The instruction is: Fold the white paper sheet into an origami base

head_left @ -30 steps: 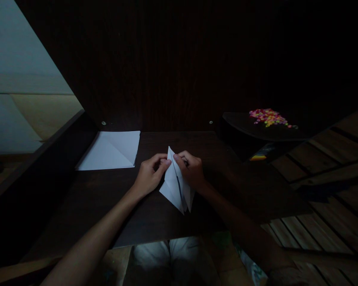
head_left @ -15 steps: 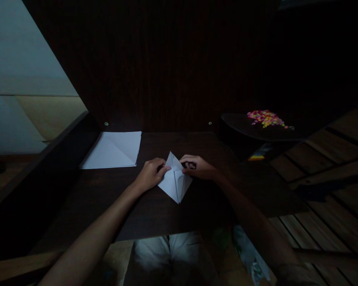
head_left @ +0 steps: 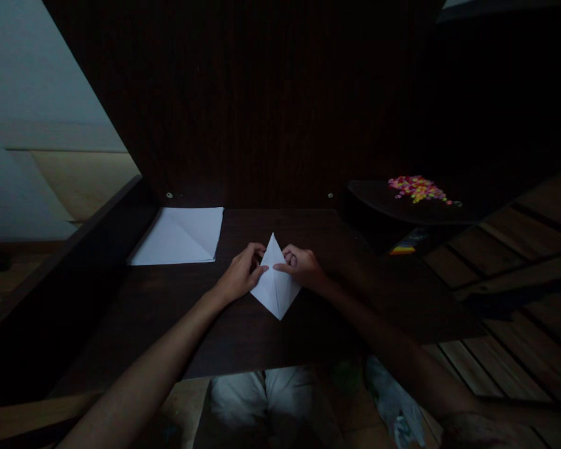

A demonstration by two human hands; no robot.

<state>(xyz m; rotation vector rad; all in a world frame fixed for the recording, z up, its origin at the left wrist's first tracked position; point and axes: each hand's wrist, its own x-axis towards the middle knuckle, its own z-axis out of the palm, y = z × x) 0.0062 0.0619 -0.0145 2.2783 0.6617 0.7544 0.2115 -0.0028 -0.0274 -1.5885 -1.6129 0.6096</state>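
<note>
A folded white paper (head_left: 277, 293), diamond-shaped with a crease down its middle, lies on the dark desk in front of me. One point faces away from me and another towards me. My left hand (head_left: 244, 271) grips its left edge, thumb on top and fingers curled behind. On the opposite edge my right hand (head_left: 303, 267) pinches the paper, its thumb pressed flat near the centre crease. The fingertips under the paper are hidden.
A stack of white paper sheets (head_left: 182, 237) lies at the back left of the desk (head_left: 355, 305). Small colourful pieces (head_left: 418, 189) are heaped on a curved shelf (head_left: 378, 196) at the right. A dark side panel (head_left: 75, 268) borders the left.
The raised flap on the paper's right half now lies flat, and the diamond looks smooth and even. My right thumb has moved left, towards the centre crease.
</note>
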